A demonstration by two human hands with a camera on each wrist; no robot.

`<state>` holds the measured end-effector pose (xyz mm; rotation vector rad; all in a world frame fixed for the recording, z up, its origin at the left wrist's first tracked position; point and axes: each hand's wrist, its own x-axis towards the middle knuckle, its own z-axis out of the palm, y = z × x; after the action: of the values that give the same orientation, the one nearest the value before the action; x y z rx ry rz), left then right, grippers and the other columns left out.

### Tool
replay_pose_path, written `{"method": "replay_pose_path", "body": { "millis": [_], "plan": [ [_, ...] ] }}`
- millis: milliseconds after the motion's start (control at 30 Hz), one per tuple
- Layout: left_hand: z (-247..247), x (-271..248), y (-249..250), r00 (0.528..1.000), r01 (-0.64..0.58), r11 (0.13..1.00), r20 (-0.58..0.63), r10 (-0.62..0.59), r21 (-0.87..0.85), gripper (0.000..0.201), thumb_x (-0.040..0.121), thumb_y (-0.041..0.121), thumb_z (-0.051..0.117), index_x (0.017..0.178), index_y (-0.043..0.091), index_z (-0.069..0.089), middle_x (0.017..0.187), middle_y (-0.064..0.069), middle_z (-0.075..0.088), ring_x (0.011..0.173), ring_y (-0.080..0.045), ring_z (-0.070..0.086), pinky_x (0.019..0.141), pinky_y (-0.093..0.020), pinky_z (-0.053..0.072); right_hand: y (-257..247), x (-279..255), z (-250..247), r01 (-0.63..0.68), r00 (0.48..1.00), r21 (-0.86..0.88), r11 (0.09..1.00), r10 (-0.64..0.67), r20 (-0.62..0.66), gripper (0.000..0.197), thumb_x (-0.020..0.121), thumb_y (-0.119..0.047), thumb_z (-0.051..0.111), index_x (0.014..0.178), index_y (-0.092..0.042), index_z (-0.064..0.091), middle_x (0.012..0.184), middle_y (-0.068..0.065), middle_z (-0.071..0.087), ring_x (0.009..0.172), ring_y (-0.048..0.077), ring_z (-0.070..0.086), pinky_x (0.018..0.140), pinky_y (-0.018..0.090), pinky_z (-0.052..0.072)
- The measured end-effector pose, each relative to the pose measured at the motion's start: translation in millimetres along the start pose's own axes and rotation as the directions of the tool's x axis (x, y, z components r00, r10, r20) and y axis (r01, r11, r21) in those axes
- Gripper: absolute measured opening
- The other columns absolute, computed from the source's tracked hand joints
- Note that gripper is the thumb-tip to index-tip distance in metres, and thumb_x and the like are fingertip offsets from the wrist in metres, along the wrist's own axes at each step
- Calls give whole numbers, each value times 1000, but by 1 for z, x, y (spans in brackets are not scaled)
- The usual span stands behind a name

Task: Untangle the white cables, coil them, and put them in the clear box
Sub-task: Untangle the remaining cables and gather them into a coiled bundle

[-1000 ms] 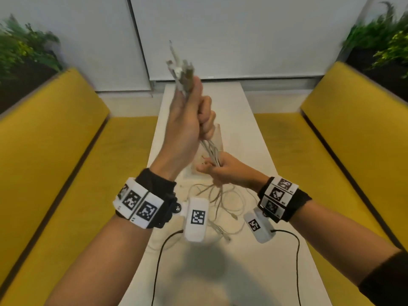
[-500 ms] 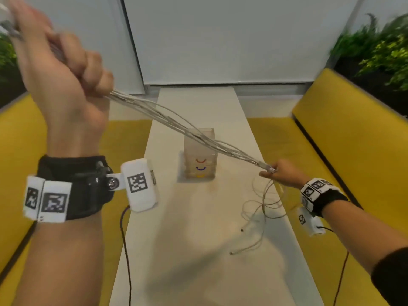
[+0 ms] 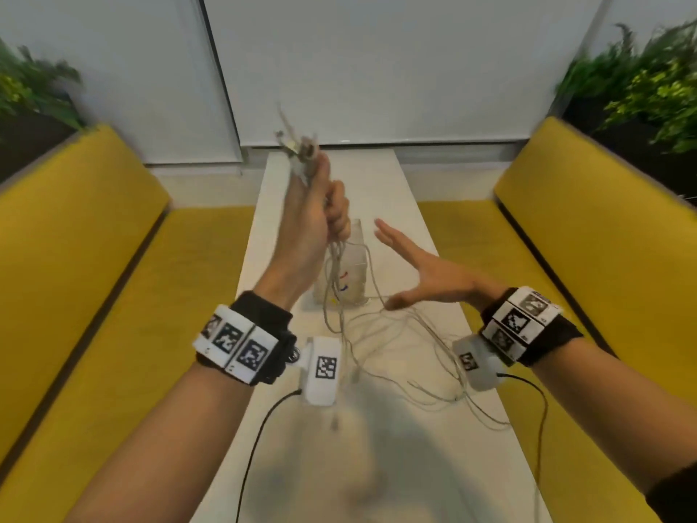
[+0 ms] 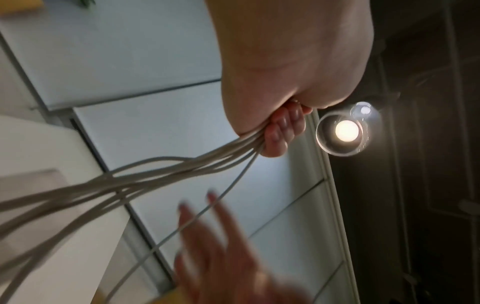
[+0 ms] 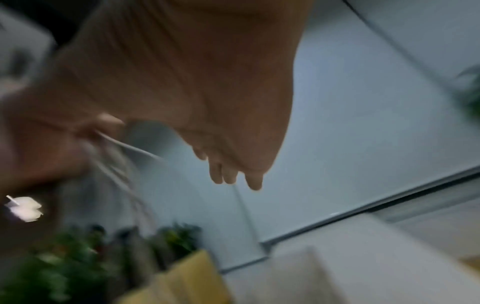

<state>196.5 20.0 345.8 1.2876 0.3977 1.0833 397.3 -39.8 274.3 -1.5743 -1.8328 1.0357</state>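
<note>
— Above the worktop (image 3: 381,439), the left hand (image 3: 313,220) had its fingers (image 4: 279,131) wrapped tight round the white cables (image 3: 339,281), connector ends up, probably so the strands dropped free.
— And the right hand (image 3: 426,273)?
— Spread flat, gripping nothing, just beside the hanging strands. Loose ends trailed near the clear box (image 3: 354,269).

No readable words or numbers anywhere; only black-and-white square code markers on both wristbands (image 3: 237,340) and wrist cameras (image 3: 322,369).
</note>
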Motion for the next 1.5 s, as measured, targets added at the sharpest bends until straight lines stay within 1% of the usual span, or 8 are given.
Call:
{"method": "replay_pose_path", "body": {
  "millis": [167, 267, 767, 1033, 1133, 1233, 1367, 1500],
  "plan": [
    [24, -9, -7, 991, 20, 996, 133, -7, -92, 33, 108, 31, 34, 78, 20, 36, 53, 8, 28, 45, -10, 20, 44, -25, 21, -45, 22, 36, 185, 982, 244, 952, -187, -19, 15, 80, -9, 77, 93, -5, 69, 82, 7, 72, 74, 19, 68, 72, 25, 53],
    [12, -4, 26, 997, -58, 985, 44, 66, -166, 39, 109, 32, 30, 71, 22, 32, 49, 8, 22, 42, -10, 13, 40, -24, 15, 1, 19, 57, 17, 998, 235, 972, -2, -62, 35, 85, -23, 75, 54, -23, 58, 45, -8, 53, 41, 13, 48, 49, 25, 44],
    [-119, 10, 95, 911, -296, 948, -333, 244, -115, 42, 109, 38, 28, 72, 22, 16, 51, 6, 15, 43, -12, 11, 40, -25, 17, 144, -47, -32, -590, 792, -233, 773, 498, -353, 37, 85, -35, 72, 62, -10, 59, 53, 6, 53, 49, 20, 49, 49, 28, 35],
    [-90, -1, 85, 919, -291, 954, -300, 257, -74, 40, 108, 40, 32, 72, 24, 25, 52, 4, 16, 45, -12, 10, 42, -28, 11, 123, -42, -62, -698, 713, -675, 241, 327, -620, 36, 87, -55, 57, 71, -23, 61, 60, -5, 58, 59, 14, 54, 82, 36, 41],
    [-77, 1, 73, 943, -230, 971, -262, 206, -65, 41, 108, 42, 31, 71, 25, 29, 51, 4, 18, 44, -12, 12, 42, -29, 12, 111, -33, -51, -631, 749, -708, 319, 488, -448, 30, 81, -50, 69, 92, -23, 61, 85, -4, 66, 80, 18, 59, 87, 37, 43],
    [-57, 2, 48, 972, -142, 987, -200, 125, -73, 39, 108, 40, 30, 72, 25, 32, 51, 6, 22, 45, -11, 14, 43, -29, 13, 104, -23, -32, -570, 732, -628, 530, 675, -95, 106, 64, -52, 84, 149, -18, 31, 151, 5, 42, 133, 25, 45, 106, 38, 41],
    [-34, 2, 2, 994, 5, 995, -108, -16, -96, 29, 104, 34, 44, 77, 24, 41, 52, 6, 25, 46, -11, 17, 43, -27, 17, 45, -1, 2, -229, 973, -288, 930, 230, -31, 130, 61, -58, 83, 156, -30, -1, 165, -1, 3, 152, 13, -2, 124, 45, 4],
    [-14, -1, -25, 994, 106, 986, -13, -109, -131, 41, 105, 24, 45, 65, 21, 42, 49, 3, 23, 44, -14, 14, 42, -28, 16, -25, 22, 48, 187, 976, 50, 981, -180, -119, 98, 69, -42, 84, 149, -24, 31, 153, -4, 40, 142, 12, 35, 118, 32, 30]
  ]
}}
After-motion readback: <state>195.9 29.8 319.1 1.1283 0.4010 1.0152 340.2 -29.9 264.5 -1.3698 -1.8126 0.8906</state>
